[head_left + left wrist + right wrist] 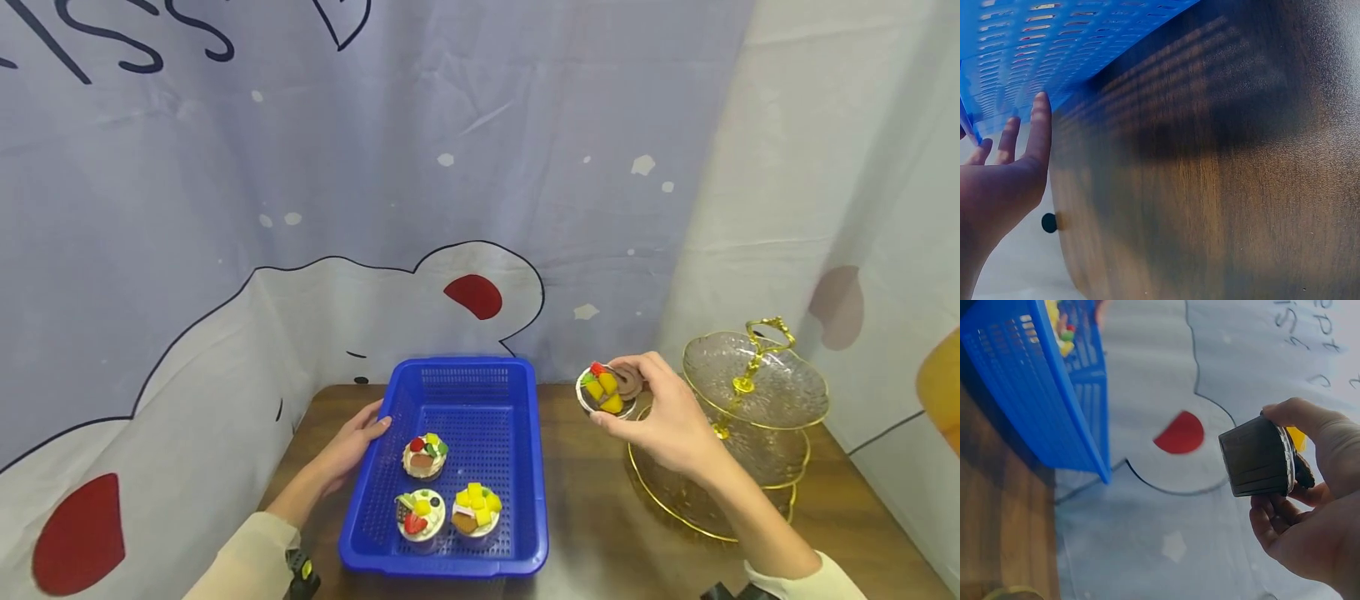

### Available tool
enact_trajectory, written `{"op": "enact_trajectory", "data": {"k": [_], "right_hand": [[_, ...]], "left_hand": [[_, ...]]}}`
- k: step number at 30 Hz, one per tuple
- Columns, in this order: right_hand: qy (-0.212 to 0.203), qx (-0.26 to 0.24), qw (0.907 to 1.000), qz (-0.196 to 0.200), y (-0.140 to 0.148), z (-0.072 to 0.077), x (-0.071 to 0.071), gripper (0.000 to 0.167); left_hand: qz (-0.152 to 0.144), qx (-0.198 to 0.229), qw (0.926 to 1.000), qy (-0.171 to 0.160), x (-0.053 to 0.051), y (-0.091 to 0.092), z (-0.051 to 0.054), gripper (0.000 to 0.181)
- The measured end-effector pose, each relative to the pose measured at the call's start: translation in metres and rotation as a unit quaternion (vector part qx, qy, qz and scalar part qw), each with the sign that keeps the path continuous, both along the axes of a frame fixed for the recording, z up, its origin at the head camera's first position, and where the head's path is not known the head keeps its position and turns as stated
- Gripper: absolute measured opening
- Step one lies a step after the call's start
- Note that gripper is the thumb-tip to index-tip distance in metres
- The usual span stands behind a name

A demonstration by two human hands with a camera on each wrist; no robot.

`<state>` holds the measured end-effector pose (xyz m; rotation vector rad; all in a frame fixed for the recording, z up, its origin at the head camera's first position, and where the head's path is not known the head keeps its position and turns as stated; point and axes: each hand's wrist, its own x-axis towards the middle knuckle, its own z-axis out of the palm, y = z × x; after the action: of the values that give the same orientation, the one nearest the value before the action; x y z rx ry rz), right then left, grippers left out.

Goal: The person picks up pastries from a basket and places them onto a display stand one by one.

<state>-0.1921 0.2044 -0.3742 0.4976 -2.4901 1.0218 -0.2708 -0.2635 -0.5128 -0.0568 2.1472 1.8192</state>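
Right of the basket (468, 429), the right hand (670, 417) curves its fingers and pinches one lifted cupcake (606, 392); on the basket's left rim, the left hand (347, 447) grips lightly. The step seems to be carrying; next probably calls for steady, level hold.

- Stand (787, 390): lower tiers partly hidden behind right hand (675, 425) and arm (765, 521).
- Cupcake (1254, 457): topping mostly hidden in right wrist view.
- Cakes (1064, 334): same view, blurred, partly behind basket (1016, 375) wall.
- Gold rim (1015, 591): same view, blurred, cut by bottom edge; possibly the stand.
- Lettering (142, 63): cut by head view's top edge.
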Motion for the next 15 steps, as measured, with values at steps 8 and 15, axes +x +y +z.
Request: {"op": "enact_trajectory", "data": {"k": [8, 15], "right_hand": [[-0.003, 0.011, 0.9981, -0.06, 0.034, 0.016, 0.013, 0.062], [-0.006, 0.004, 0.9951, -0.099, 0.053, 0.026, 0.022, 0.067]], "left_hand": [[0.001, 0.007, 1.0, -0.001, -0.001, 0.003, 0.0, 0.055], [0.0, 0.002, 1.0, 0.004, -0.001, 0.001, 0.0, 0.055]]}}
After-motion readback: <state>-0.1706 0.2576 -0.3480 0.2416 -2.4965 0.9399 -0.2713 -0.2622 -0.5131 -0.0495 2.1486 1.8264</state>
